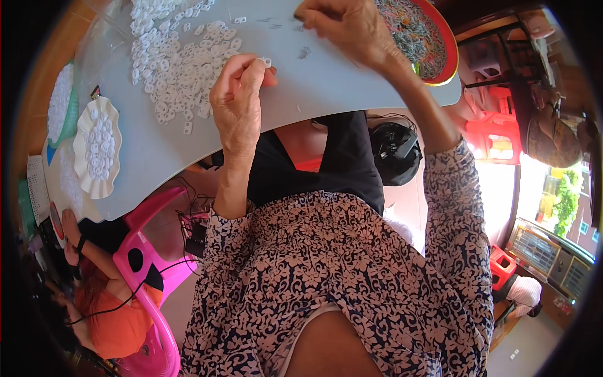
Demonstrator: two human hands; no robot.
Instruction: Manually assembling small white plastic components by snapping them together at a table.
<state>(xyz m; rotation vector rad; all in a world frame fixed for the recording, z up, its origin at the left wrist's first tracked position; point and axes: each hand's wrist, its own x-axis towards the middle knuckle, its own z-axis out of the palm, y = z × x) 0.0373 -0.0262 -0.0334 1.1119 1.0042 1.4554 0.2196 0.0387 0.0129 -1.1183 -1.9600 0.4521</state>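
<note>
Between the thumb and fingertips of my left hand (237, 103) is a small white plastic piece (267, 63) with a hole in it. A heap of similar white plastic pieces (188, 78) spreads over the table just beyond and left of that hand. My right hand (352, 30) hovers over the far side of the table, its thumb and fingers drawn together; whatever they may pinch is too small and blurred to make out. Loose thin grey metal bits (305, 53) lie on the tabletop near it. At the right, a red-rimmed round tray (449, 47) holds many small grey metal pieces.
The pale grey table (339, 91) curves in front of me. On its left stand a wavy-edged white dish (81, 151) of white pieces and a green-rimmed container (70, 116). A person in orange (116, 323) sits by a pink chair (164, 339). Red stools (496, 135) stand at the right.
</note>
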